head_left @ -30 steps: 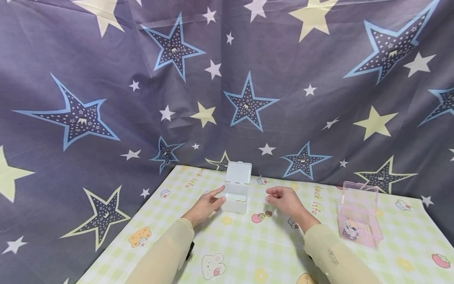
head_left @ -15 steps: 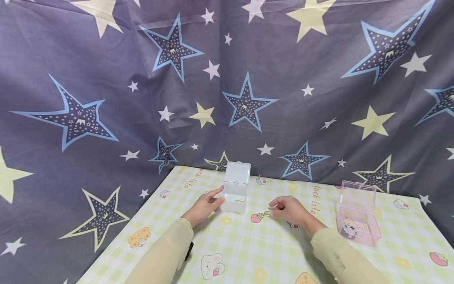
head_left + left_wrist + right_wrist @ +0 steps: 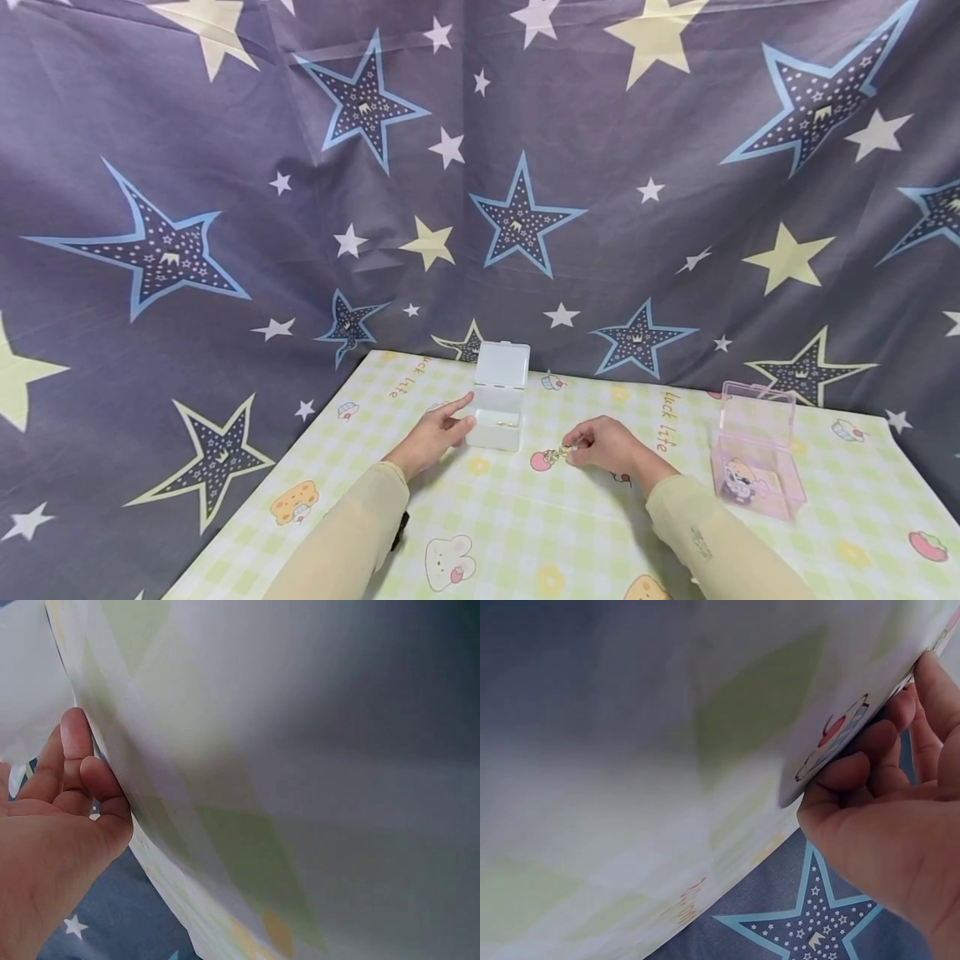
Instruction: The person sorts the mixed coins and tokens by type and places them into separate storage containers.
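Note:
A small white box stands on the table with its lid raised and a little gold-coloured item inside. My left hand rests against the box's left side, thumb near the front corner, fingers fairly straight. To the right of the box, small shiny gold-coloured trinkets lie on a printed strawberry; their exact kind is too small to tell. My right hand pinches the rightmost gold-coloured trinket between thumb and fingertips at the tabletop. In the right wrist view, the trinket itself is hidden by the fingers.
A clear pink box with a cartoon picture and a raised lid stands at the right. A green-and-white checked cloth covers the table. Behind hangs a dark curtain with stars.
My right hand has come down toward the gold-coloured trinkets, and its fingertips have met round the rightmost one. My left hand stays at the white box.

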### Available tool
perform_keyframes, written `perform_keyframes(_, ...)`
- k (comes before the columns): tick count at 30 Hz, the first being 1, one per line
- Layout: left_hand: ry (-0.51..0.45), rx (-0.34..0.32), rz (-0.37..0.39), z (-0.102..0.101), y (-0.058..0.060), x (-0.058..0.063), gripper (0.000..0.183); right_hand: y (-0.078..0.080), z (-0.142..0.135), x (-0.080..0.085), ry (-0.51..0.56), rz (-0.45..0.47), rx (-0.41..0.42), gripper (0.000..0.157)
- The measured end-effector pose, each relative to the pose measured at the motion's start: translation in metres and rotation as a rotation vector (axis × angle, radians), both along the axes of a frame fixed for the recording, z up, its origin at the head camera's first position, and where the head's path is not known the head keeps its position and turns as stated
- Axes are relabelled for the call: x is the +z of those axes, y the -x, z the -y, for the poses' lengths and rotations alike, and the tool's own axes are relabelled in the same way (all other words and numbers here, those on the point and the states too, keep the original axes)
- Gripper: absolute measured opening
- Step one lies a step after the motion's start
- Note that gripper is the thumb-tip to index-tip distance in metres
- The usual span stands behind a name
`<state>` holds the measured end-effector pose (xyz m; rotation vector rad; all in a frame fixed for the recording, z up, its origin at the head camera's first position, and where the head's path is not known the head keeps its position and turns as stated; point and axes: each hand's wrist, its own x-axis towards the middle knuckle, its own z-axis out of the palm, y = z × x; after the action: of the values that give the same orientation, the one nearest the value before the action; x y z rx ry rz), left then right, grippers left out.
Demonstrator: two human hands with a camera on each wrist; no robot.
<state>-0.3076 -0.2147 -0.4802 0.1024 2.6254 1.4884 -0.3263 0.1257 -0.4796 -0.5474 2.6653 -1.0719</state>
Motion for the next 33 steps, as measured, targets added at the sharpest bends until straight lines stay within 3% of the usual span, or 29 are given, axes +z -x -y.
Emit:
perform_keyframes(7,0.003,0.026,0.014,-0.001,0.0028,-0.0026,0.058,0.0012,0.0005,0.0023,0.036,0.084,-0.034,0.015)
perform_keyframes(17,0.007,0.012,-0.001,-0.0002,0.003,-0.0042,0.059,0.0047,0.0036,0.007,0.047,0.214,-0.096,0.017)
perform_keyframes(27,0.006,0.003,-0.011,0.0007,0.0015,-0.0027,0.059,0.0059,0.0052,0.0076,0.045,0.21,-0.113,0.021)
perform_keyframes(33,0.008,0.012,-0.006,0.0009,0.0012,-0.0032,0.058,0.0059,0.0018,0.0064,0.087,0.2,-0.083,0.019)
